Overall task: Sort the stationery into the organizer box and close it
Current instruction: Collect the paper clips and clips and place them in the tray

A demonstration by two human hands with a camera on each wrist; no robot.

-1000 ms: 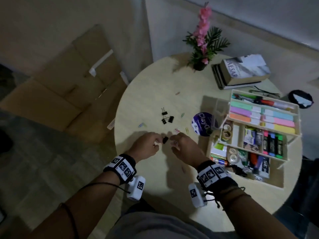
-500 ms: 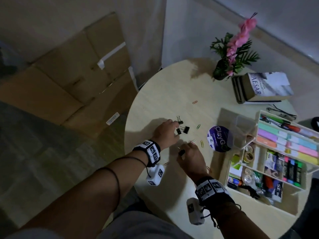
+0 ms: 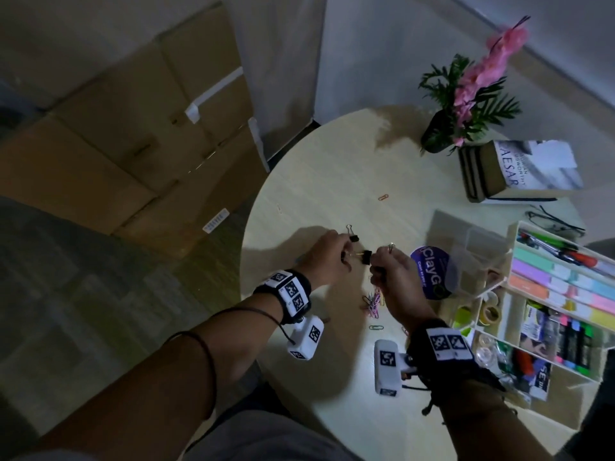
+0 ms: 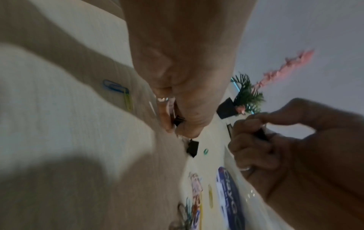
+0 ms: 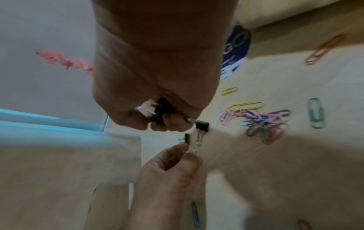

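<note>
**Over the round worktop: both hands on binder clips**

Above the pale round worktop (image 3: 332, 161), left hand (image 3: 327, 257) curled, pinching the wire handle of a black binder clip (image 3: 366, 256) that hangs toward the right hand. Just beyond its knuckles, another binder clip (image 3: 353, 237) on the wood. In the left wrist view, something small and dark also tucked between the left fingers (image 4: 165, 118); exactly what, cannot tell. Right hand (image 3: 394, 274) clenched around a black binder clip (image 5: 161, 112), wire loops poking out past the thumb. Beneath the right wrist, a tangled heap of coloured paper clips (image 3: 373, 302), with single paper clips scattered around it and an orange paper clip (image 3: 383, 197) well apart, farther up the worktop. At the right edge, organizer box (image 3: 512, 234) standing open, tiers spread, holding highlighters, sticky notes, tape rolls and pens. Purple ClayGo lid (image 3: 429, 277) lying flat between hands and box. Farther back, potted pink flower (image 3: 466, 104) beside a book (image 3: 529, 168).
</note>
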